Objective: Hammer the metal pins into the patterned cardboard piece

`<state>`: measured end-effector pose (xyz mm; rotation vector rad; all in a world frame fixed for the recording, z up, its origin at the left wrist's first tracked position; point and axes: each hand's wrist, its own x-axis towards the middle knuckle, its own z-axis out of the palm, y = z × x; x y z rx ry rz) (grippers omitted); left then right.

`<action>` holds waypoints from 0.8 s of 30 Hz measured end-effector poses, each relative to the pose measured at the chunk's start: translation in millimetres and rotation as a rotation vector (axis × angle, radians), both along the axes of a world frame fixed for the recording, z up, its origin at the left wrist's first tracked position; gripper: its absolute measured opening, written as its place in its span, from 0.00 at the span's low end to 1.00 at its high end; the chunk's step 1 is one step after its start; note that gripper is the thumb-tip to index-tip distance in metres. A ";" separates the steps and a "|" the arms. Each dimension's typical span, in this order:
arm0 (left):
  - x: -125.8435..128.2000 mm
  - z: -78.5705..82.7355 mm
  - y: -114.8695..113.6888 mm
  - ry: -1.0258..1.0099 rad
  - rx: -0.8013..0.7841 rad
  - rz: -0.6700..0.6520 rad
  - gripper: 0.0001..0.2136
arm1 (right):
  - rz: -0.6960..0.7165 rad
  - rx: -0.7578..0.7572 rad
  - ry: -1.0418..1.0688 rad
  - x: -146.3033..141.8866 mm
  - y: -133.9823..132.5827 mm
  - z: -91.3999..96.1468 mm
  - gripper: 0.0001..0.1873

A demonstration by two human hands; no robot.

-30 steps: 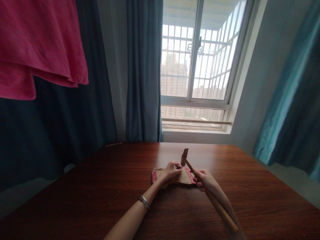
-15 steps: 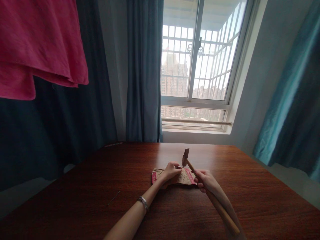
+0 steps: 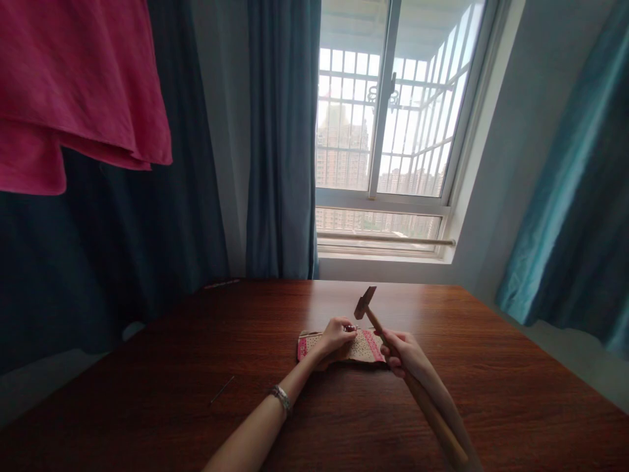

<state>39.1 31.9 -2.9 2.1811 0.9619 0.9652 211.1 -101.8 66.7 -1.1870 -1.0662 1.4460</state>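
My right hand (image 3: 403, 351) is wrapped round the wooden handle of a hammer (image 3: 376, 321). The hammer's head is tilted and raised a little above a folded patterned cloth (image 3: 366, 347), beige with dark specks and pink bands. On that cloth rests my left hand (image 3: 338, 335), its fingertips pinched around a small dark reddish thing (image 3: 350, 328). What this small thing is I cannot make out. The hammer head hangs just above and right of those fingertips, apart from them. Part of the cloth is hidden under my left hand and wrist.
On the brown wooden table (image 3: 162, 393) a thin metal rod (image 3: 221, 390) lies left of my left forearm. A thin strip (image 3: 222, 284) lies at the far left edge. Beyond stand a barred window (image 3: 383, 131) and blue curtains (image 3: 282, 144); a pink cloth (image 3: 83, 85) hangs upper left.
The hammer's head has lifted slightly and tipped further back in my right hand, away from the pinched fingertips. My left hand stays in nearly the same place on the cloth.
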 end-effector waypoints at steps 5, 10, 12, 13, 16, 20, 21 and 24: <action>0.0 0.5 0.1 0.012 -0.021 0.013 0.08 | -0.002 -0.037 -0.028 1.1 -0.5 0.2 0.26; -0.6 0.7 0.1 0.021 -0.023 0.020 0.08 | -0.003 -0.028 0.038 1.7 0.6 -2.2 0.25; -0.7 1.0 -0.3 0.016 -0.037 0.011 0.08 | 0.002 -0.032 0.002 0.8 1.2 -3.9 0.24; -0.6 1.1 -0.4 0.012 -0.042 0.010 0.09 | 0.002 -0.026 -0.011 0.0 1.2 -4.3 0.25; -0.5 0.6 -0.3 0.008 -0.035 0.012 0.09 | -0.018 0.015 0.004 -2.5 0.6 -3.7 0.25; -0.7 -0.6 0.4 0.022 -0.019 0.008 0.09 | -0.032 -0.004 -0.014 -3.8 -0.1 -3.8 0.25; -0.7 -0.8 0.7 0.028 -0.017 0.009 0.09 | -0.033 -0.011 -0.030 -3.7 0.2 -4.5 0.25; -0.6 -1.2 1.4 0.034 -0.009 0.016 0.09 | -0.032 0.015 -0.033 -3.2 1.6 -6.6 0.26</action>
